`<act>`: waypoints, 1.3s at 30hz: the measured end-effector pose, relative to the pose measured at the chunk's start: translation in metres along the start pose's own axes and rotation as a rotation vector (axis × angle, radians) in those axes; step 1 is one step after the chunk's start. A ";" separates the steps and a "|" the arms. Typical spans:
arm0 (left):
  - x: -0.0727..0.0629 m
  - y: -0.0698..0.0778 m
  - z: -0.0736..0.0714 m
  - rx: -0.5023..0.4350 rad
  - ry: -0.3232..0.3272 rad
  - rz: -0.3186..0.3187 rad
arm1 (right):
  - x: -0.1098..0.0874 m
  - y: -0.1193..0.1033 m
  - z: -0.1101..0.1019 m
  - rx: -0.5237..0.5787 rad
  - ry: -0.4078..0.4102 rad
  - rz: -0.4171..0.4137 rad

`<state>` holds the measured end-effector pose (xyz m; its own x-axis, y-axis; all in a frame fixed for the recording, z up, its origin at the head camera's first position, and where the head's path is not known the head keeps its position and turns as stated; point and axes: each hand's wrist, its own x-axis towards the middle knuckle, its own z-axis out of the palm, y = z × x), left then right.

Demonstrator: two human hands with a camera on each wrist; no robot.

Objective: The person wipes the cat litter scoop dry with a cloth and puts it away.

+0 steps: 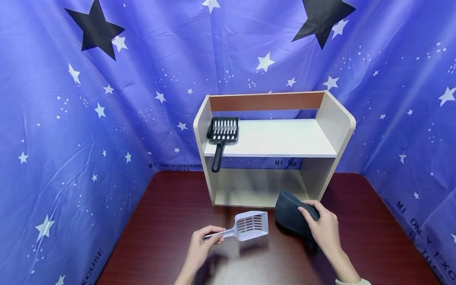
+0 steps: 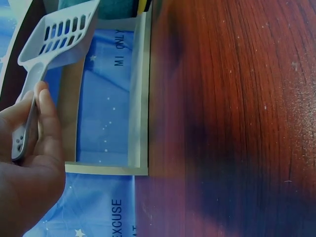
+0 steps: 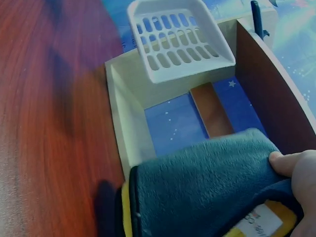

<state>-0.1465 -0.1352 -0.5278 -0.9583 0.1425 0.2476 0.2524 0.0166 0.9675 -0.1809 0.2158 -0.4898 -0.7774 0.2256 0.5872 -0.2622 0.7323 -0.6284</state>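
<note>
In the head view, my left hand (image 1: 201, 245) grips the handle of a white slotted litter scoop (image 1: 251, 225) above the table, its basket pointing right. The left wrist view shows thumb and fingers (image 2: 47, 106) pinching that handle. My right hand (image 1: 324, 225) holds a folded dark teal cloth (image 1: 293, 213), which droops beside the scoop and is apart from it. Up close in the right wrist view, the cloth (image 3: 207, 182) is fuzzy, with yellow layers and a white label (image 3: 259, 221). A black litter scoop (image 1: 223, 130) lies on the upper shelf at the left, its handle jutting over the edge.
A two-tier wooden shelf unit (image 1: 343, 130) stands at the back of the dark red table (image 1: 171, 221). Its white upper board (image 1: 278, 136) lies above an open lower compartment (image 1: 256, 184). Blue star-patterned curtains (image 1: 156, 59) enclose the back and both sides.
</note>
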 end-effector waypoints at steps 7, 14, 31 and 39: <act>0.001 0.001 0.002 0.003 -0.081 0.043 | 0.005 -0.011 0.001 0.190 -0.149 -0.028; 0.002 0.002 0.008 -0.022 -0.148 0.095 | 0.008 -0.032 0.007 0.342 -0.361 -0.101; 0.004 0.004 0.011 -0.031 -0.155 0.071 | 0.012 -0.038 0.017 0.609 -0.810 -0.176; 0.006 0.004 0.012 -0.017 -0.150 0.080 | 0.014 -0.032 0.013 0.656 -0.899 -0.210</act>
<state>-0.1492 -0.1224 -0.5227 -0.9044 0.2885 0.3145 0.3235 -0.0172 0.9461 -0.1908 0.1876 -0.4676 -0.7423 -0.5996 0.2992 -0.4793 0.1630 -0.8624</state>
